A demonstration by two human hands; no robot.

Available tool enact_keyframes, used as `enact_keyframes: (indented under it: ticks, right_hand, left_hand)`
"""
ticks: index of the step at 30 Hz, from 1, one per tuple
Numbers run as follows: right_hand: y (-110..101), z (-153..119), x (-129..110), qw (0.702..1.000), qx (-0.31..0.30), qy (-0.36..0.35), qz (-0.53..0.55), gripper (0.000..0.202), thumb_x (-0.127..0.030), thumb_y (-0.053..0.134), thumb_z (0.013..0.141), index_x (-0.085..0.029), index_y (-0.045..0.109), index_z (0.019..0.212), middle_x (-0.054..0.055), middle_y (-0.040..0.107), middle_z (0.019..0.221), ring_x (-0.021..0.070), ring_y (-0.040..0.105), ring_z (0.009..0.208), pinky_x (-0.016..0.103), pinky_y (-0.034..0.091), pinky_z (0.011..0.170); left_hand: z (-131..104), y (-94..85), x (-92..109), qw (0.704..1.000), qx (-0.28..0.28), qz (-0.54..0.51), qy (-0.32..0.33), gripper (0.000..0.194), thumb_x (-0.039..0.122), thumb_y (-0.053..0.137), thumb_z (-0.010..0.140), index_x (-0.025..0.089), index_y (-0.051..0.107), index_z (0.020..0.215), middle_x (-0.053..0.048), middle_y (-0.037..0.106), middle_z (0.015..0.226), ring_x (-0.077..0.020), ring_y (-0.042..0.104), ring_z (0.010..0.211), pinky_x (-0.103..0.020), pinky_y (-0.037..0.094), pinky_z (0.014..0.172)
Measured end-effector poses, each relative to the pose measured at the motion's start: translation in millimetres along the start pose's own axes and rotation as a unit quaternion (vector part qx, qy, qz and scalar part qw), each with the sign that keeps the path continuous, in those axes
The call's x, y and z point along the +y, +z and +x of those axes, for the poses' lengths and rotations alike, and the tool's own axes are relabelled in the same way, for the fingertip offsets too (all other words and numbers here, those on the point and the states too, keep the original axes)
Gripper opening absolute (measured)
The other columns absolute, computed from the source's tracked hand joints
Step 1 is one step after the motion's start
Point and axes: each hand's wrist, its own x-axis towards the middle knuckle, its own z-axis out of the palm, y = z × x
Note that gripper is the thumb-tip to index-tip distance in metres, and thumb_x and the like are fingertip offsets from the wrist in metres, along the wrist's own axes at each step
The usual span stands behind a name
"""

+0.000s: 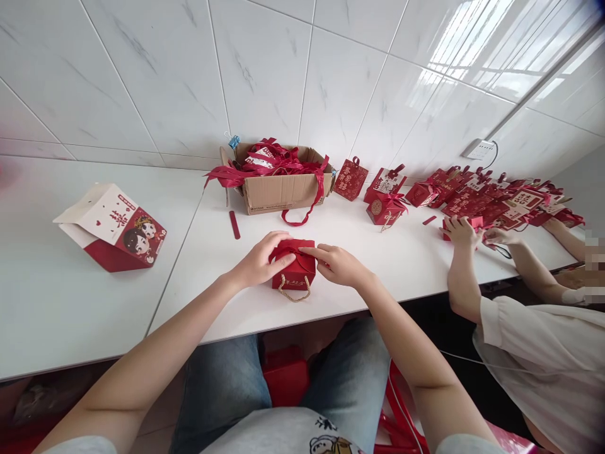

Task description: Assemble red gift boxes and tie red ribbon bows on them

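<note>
- One small red box (293, 277) sits at the centre, between two hands.
- The left hand (263, 260) lies over its top, fingers spread; the right hand (341, 265) has its index finger extended to the ribbon (297, 251), and whether it grips cannot be told.
- Two red strips (235, 225) lie at ten and three o'clock.
- White table (189, 315), marbled wall tiles (265, 75).
- One cardboard carton (283, 192) of ribbons stands at twelve, blocking the way to the wall; one larger box (120, 230) at nine.
- Many red packages (482, 195) crowd two to three o'clock, beside a co-worker's hands (463, 232).
</note>
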Motion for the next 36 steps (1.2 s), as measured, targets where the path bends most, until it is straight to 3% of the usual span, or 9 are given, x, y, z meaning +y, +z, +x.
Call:
enact_keyframes:
  ticks: [3,8,13,23,28,31,34,36]
  right_hand:
    - [-2,-3,0,0.999,0.017,0.025,0.015,0.049,-0.010,0.038,0.085,-0.016,0.046,0.133,0.007,0.063,0.091,0.0143,0.054,0.068,0.027,0.043,0.063]
    - [-7,-7,0,0.997,0.028,0.054,0.049,0.039,-0.010,0.041,0.084,-0.016,0.049,0.121,0.002,0.059,0.080,0.0119,0.047,0.060,0.025,0.039,0.059]
    - [-9,-9,3,0.996,0.014,0.050,0.067,0.038,-0.009,0.041,0.081,-0.018,0.048,0.117,-0.001,0.054,0.075,0.0110,0.045,0.060,0.023,0.037,0.059]
    - [-3,-13,10,0.993,0.030,0.040,0.106,0.036,-0.010,0.044,0.077,-0.021,0.046,0.111,-0.003,0.052,0.072,0.0119,0.048,0.063,0.025,0.039,0.064]
    - [5,-14,9,0.950,0.036,0.112,0.288,0.028,-0.019,0.049,0.079,-0.023,0.047,0.106,-0.006,0.048,0.070,0.0104,0.056,0.061,0.025,0.044,0.062]
    - [2,-15,9,0.914,0.009,0.177,0.366,0.022,-0.038,0.053,0.085,-0.021,0.052,0.099,-0.003,0.051,0.076,0.0087,0.055,0.054,0.024,0.043,0.054]
    - [-1,-15,12,0.888,-0.013,0.244,0.390,0.051,-0.062,0.041,0.087,-0.016,0.059,0.078,0.001,0.056,0.069,0.0083,0.049,0.049,0.026,0.040,0.053]
    - [0,-15,17,0.863,-0.048,0.273,0.423,0.068,-0.070,0.030,0.087,-0.013,0.064,0.072,0.003,0.057,0.062,0.0085,0.045,0.047,0.027,0.038,0.054]
  left_hand:
    - [0,-4.2,-1,0.999,0.026,0.016,-0.032,0.026,0.044,0.045,0.090,0.022,0.050,0.102,-0.009,0.051,0.125,-0.0242,0.048,0.121,-0.041,0.045,0.098]
    - [2,-13.1,0,0.998,0.010,0.050,-0.029,0.021,0.039,0.046,0.089,0.021,0.049,0.080,-0.008,0.052,0.122,-0.0229,0.053,0.111,-0.041,0.044,0.097]
    - [0,-16.4,0,0.999,-0.004,0.039,-0.022,0.022,0.038,0.046,0.090,0.020,0.051,0.079,-0.008,0.050,0.123,-0.0207,0.057,0.099,-0.039,0.048,0.090]
    - [-3,-13.9,-3,1.000,0.005,0.014,-0.014,0.017,0.033,0.048,0.088,0.020,0.049,0.077,-0.008,0.053,0.117,-0.0222,0.053,0.112,-0.035,0.051,0.085]
    - [-3,-13.3,-3,0.999,0.019,0.017,-0.033,0.017,0.033,0.051,0.086,0.020,0.049,0.076,-0.007,0.055,0.114,-0.0225,0.055,0.108,-0.035,0.052,0.080]
    - [-5,-12.0,-4,0.999,0.032,0.015,-0.037,0.017,0.034,0.052,0.086,0.020,0.049,0.077,-0.007,0.056,0.113,-0.0221,0.056,0.108,-0.034,0.052,0.081]
    - [-6,-10.9,-5,0.999,0.038,0.007,-0.035,0.017,0.036,0.052,0.086,0.021,0.050,0.078,-0.008,0.056,0.114,-0.0218,0.056,0.108,-0.035,0.053,0.082]
    - [-6,-10.9,-5,0.999,0.037,0.004,-0.033,0.017,0.036,0.052,0.086,0.021,0.050,0.079,-0.008,0.056,0.114,-0.0217,0.056,0.109,-0.035,0.053,0.083]
